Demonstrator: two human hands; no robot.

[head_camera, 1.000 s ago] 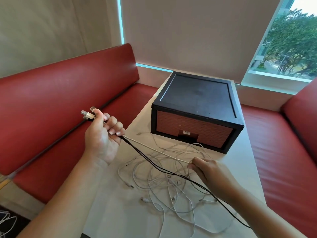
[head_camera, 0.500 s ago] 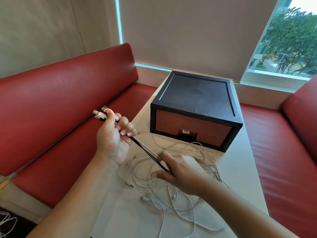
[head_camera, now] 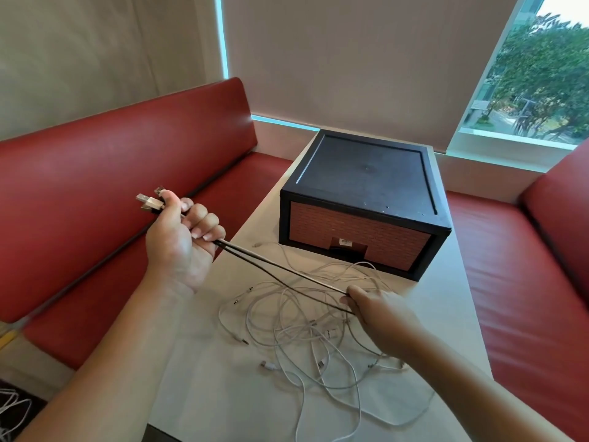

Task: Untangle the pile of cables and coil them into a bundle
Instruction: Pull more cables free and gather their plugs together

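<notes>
The left hand (head_camera: 183, 240) gripped two cables (head_camera: 287, 268) by their plugs; the right hand (head_camera: 379, 309) pinched them taut before the box (head_camera: 366, 173).

A black-and-brick box (head_camera: 363, 186) blocked the far end of the table (head_camera: 197, 393), standing just beyond the tangle of white cables (head_camera: 302, 333) that covered the middle. Two black cables (head_camera: 274, 269) ran taut through the air from my left hand (head_camera: 181, 240), raised at the table's left edge, to my right hand (head_camera: 379, 314) low over the tangle, barring a straight reach across. Bare tabletop lay open near me on the left; red benches (head_camera: 95, 186) closed in both sides.
</notes>
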